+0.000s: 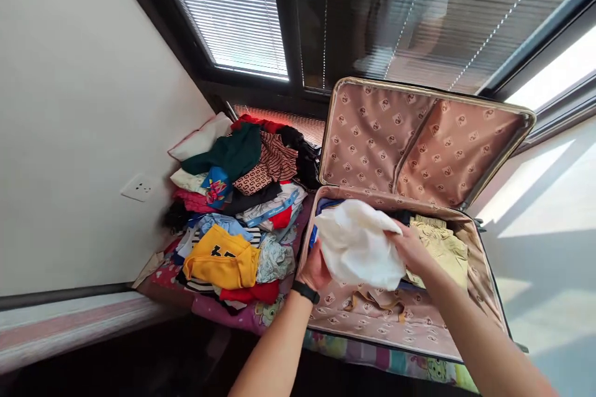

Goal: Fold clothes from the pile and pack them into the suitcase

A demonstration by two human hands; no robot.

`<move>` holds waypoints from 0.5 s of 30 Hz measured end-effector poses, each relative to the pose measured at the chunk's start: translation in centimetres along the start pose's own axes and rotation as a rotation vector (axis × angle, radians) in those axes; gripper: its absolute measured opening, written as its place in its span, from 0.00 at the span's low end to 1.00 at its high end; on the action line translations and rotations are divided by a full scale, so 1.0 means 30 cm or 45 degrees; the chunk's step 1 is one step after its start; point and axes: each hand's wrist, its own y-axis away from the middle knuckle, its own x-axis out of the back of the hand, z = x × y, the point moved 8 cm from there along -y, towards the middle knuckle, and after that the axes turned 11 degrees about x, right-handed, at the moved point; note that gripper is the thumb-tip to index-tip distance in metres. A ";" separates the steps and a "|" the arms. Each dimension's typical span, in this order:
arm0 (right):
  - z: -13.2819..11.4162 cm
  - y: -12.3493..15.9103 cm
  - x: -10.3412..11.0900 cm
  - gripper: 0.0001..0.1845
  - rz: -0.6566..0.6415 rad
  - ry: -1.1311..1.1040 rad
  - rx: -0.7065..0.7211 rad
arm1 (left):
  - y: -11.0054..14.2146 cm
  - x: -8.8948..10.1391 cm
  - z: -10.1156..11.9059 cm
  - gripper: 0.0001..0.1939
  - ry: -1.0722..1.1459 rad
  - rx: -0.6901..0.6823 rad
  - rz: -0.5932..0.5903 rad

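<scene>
A folded white garment (361, 245) is held between my two hands, above the open suitcase (433, 335). My left hand (316, 268) grips its left lower edge, and a dark band sits on that wrist. On the other side my right hand (407, 247) has the right edge pinched, fingers partly behind the cloth. Khaki pants (442, 251) lie in the right part of the case. Something blue (313, 236) shows at the left inside the case, mostly covered by the white cloth. A tan strap (377, 303) lies on the pink patterned lining.
Left of the case is a heap of clothes, with a yellow garment (223, 257) and a dark green one (233, 150). The raised suitcase lid (372, 130) leans near the blinds (233, 18). A white wall (69, 105) with a socket (138, 188) stands at left.
</scene>
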 end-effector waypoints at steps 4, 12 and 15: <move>0.380 0.204 0.052 0.33 -0.027 -0.220 -0.337 | 0.056 -0.039 -0.313 0.36 0.309 0.361 -0.001; 0.418 0.196 -0.046 0.34 -0.105 -0.441 -0.359 | 0.038 -0.095 -0.338 0.30 0.471 0.364 0.158; 0.300 0.102 -0.065 0.32 -0.150 -0.507 -0.267 | 0.043 -0.042 -0.180 0.32 0.448 0.183 0.279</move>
